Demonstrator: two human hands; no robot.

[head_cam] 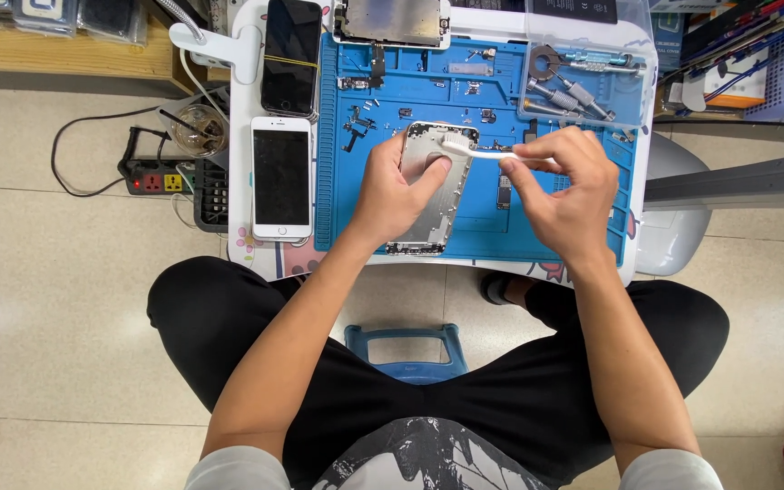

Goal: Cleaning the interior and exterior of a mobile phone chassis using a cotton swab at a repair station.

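Note:
My left hand point(395, 191) grips a bare silver phone housing point(433, 195), tilted up off the blue work mat point(474, 231). My right hand point(563, 186) pinches the handle of a white toothbrush point(483, 151). The brush head rests on the housing's upper edge. Small screws and phone parts point(360, 118) lie scattered on the mat above my hands.
A white phone point(280, 177) and a black phone point(289, 54) lie at the left on the small white table point(242, 181). A screen assembly point(392, 20) sits at the top. A clear tray of screwdrivers point(583, 86) stands top right. A power strip point(151, 177) and cup point(200, 130) are on the floor to the left.

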